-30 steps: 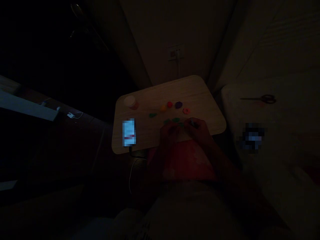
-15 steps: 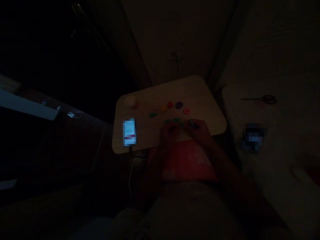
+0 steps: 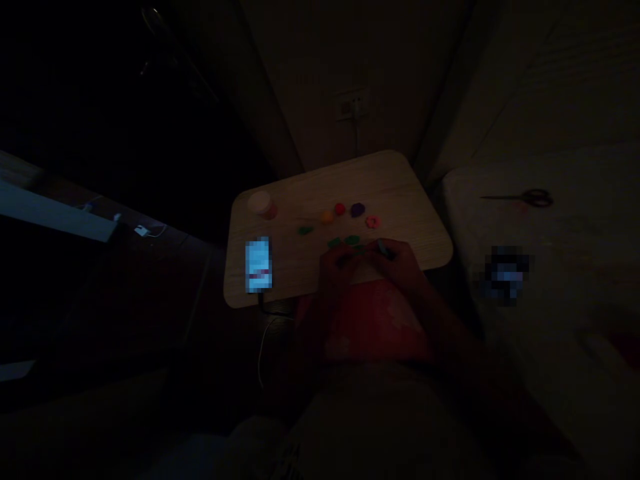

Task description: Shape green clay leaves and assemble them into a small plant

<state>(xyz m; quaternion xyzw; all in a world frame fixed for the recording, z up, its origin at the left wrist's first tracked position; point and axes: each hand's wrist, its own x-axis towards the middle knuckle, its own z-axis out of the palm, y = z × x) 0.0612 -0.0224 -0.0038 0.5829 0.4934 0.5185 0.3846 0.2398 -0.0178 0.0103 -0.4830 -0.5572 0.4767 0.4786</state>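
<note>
finding 2 hands close together near the person's edge of a small wooden surface point(image 3: 295, 193), in very dim light. the right hand point(image 3: 395, 257) is closed around a slim pale item point(image 3: 383, 248); from where i stand its full shape is unclear. the left hand point(image 3: 340, 260) has its fingers curled; whether it grips anything, i cannot tell. 1 green scrap point(image 3: 359, 249) shows between the hands, partly covered. just beyond lie 2 flat green pieces point(image 3: 352, 239). farther back: 1 yellow lump point(image 3: 327, 217), 1 red lump point(image 3: 339, 209), 1 purple lump point(image 3: 357, 210) and 1 pink flower shape point(image 3: 373, 221). to the left: 1 green lump point(image 3: 305, 230), 1 tub point(image 3: 261, 205) and 1 lit screen point(image 3: 259, 265), blurred. scissors point(image 3: 525, 197) lie off the surface, right.
</note>
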